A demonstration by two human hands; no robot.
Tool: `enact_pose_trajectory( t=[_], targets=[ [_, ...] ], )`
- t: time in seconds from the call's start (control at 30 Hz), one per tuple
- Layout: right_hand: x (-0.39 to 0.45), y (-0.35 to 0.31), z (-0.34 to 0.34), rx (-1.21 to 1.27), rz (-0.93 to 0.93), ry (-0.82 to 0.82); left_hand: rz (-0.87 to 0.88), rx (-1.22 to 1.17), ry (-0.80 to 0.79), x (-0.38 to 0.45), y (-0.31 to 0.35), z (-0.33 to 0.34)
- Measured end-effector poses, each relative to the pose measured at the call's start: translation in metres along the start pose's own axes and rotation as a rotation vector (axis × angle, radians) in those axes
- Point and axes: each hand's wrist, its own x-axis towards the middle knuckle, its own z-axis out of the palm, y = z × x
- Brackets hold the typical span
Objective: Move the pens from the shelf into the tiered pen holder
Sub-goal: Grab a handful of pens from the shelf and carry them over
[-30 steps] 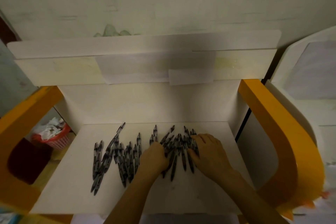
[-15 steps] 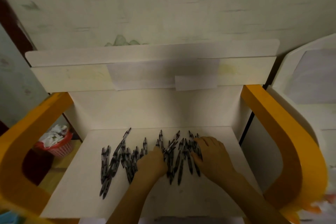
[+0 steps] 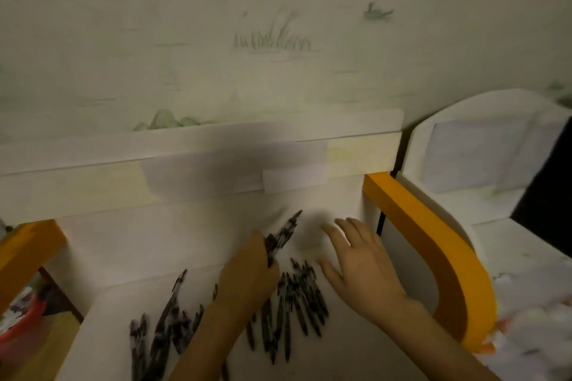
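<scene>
A pale wall painted with faint green grass tufts and hills (image 3: pixel 272 37) rises at the back. Curved orange side panels (image 3: pixel 433 244) frame the furniture at left and right. A red plastic basket (image 3: pixel 18 323) sits on the floor at the lower left. A white rounded panel with a greyish inset (image 3: pixel 483 151) stands at right.

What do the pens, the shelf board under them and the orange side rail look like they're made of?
Pens: likely plastic, dark barrels with pale flecks; blur hides detail. The left hand grips a few.
Shelf board: looks like painted or laminated board, flat, matte, off-white; which one is unclear.
Orange side rail: probably painted wood or board, smooth, even colour, squared edges.
</scene>
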Motion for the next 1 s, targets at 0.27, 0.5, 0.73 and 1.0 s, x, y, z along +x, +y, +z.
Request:
enact_pose_trajectory(
  t=[0.27, 0.5, 0.73, 1.0],
  targets=[
    [-0.016, 0.046, -0.105, -0.099, 0.201, 0.168, 0.291, -0.134, 0.036, 0.014, 0.109, -0.023],
    [-0.088, 0.132, -0.178, -0.227, 0.461, 0.246, 0.59, -0.353, -0.072, -0.009, 0.239, 0.013],
    [-0.18, 0.239, -0.24, -0.303, 0.654, 0.244, 0.744, -0.364, -0.174, -0.049, 0.379, 0.098],
    [-0.266, 0.364, -0.292, -0.357, 0.741, 0.202, 0.81, -0.413, -0.264, -0.088, 0.514, 0.197]
  ],
)
